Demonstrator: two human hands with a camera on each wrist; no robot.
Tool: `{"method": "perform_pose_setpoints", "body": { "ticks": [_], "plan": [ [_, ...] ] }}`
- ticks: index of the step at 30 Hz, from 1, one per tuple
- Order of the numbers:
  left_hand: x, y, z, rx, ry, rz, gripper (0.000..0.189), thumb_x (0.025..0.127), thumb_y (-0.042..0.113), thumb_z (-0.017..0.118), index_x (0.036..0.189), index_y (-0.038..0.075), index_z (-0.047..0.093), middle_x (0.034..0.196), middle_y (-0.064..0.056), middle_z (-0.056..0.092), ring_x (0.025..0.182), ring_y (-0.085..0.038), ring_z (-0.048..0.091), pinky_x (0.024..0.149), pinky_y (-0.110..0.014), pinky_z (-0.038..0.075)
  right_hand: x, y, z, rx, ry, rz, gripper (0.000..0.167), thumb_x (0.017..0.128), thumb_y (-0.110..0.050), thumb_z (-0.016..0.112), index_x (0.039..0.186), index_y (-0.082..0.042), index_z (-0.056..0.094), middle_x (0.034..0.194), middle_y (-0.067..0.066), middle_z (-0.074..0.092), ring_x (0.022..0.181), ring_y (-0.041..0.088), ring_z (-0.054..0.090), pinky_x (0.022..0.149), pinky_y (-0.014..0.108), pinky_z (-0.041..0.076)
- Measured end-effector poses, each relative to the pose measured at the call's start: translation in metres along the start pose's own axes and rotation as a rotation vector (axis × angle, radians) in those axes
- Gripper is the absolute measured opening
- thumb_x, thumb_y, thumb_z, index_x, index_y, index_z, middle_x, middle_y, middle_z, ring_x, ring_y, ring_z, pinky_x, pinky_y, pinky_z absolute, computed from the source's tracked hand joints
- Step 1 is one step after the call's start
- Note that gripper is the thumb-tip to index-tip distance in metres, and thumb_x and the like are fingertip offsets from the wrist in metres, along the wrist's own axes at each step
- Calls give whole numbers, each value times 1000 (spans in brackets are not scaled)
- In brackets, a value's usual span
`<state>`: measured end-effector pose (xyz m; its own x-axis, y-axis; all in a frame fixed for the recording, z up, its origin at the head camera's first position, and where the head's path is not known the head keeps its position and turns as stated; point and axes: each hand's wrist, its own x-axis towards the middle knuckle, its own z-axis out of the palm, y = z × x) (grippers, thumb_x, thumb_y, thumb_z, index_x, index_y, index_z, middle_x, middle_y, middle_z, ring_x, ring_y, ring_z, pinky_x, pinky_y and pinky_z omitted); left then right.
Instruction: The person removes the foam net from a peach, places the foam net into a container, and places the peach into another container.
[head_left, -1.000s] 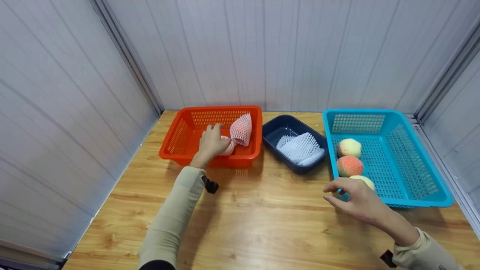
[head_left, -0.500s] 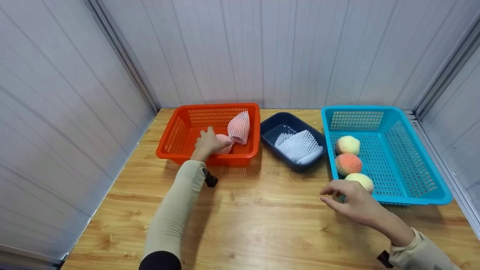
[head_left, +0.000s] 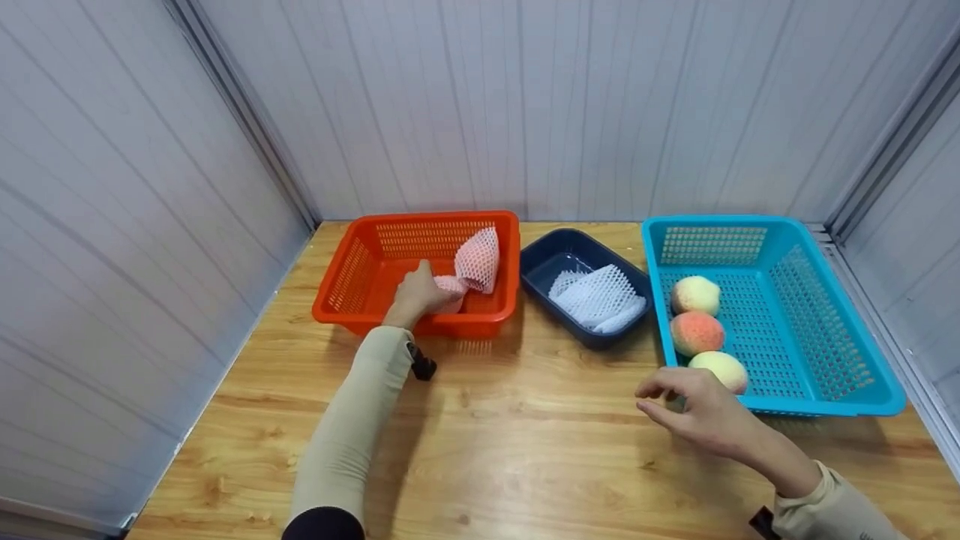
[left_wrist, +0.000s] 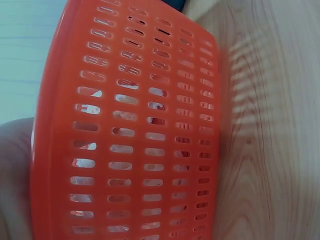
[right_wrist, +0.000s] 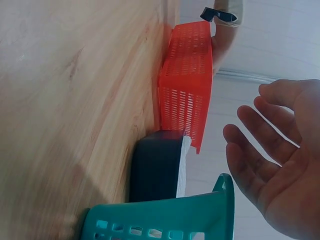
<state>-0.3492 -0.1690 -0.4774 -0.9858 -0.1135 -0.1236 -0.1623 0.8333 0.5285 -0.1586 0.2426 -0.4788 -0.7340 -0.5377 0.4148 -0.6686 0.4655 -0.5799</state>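
My left hand (head_left: 417,294) reaches over the front rim of the orange basket (head_left: 360,311) and grips a peach in a pink foam net (head_left: 450,291); its fingertips are hidden. Behind that peach, to its right, lies another peach in a foam net (head_left: 478,259). In the left wrist view, the basket's slotted wall (left_wrist: 135,140) hides most of the hand. My right hand (head_left: 701,412) hovers before the front left corner of the blue basket (head_left: 810,337), fingers loosely bent, holding nothing. Bare peaches (head_left: 697,332) line that basket's left side.
Between the baskets, a dark blue tray (head_left: 547,259) holds white foam nets (head_left: 604,296). All three containers stand on a wooden table (head_left: 510,450). Pale panel walls (head_left: 480,105) rise behind and at both sides.
My left hand has sunk lower into the orange basket, onto the front netted peach, its fingers now out of sight. My right hand has shifted only slightly to the left.
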Motion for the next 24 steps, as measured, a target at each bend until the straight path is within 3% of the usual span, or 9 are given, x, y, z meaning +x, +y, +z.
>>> {"method": "perform_pose_setpoints", "body": {
  "ticks": [6,13,20,24],
  "plan": [
    [0,-1,2,-29,-55,-70,103,77,38,78,150,1,15,133,-24,47,116,-35,50,101,-51,39,-1,0,2,13,-1,16,17,88,-11,72,91,-27,68,84,-15,65,73,5,60,60,31,54],
    [0,1,-3,-2,-126,-128,88,75,41,76,137,-1,30,123,-21,48,107,-34,49,98,-50,41,-1,0,6,12,26,-36,19,87,-8,73,91,-26,69,84,-14,65,73,5,60,59,31,53],
    [4,0,-3,-13,-141,-112,103,74,42,78,148,2,18,134,-23,45,113,-34,47,102,-52,37,-4,2,5,25,32,-47,20,87,-6,72,91,-25,69,84,-13,65,72,5,61,58,31,53],
    [4,-1,0,-25,-108,-82,102,73,41,79,147,3,21,130,-23,48,111,-34,50,100,-52,40,-6,3,5,31,40,-44,21,86,-5,72,91,-25,69,84,-13,65,72,6,61,59,31,53]
  ]
}}
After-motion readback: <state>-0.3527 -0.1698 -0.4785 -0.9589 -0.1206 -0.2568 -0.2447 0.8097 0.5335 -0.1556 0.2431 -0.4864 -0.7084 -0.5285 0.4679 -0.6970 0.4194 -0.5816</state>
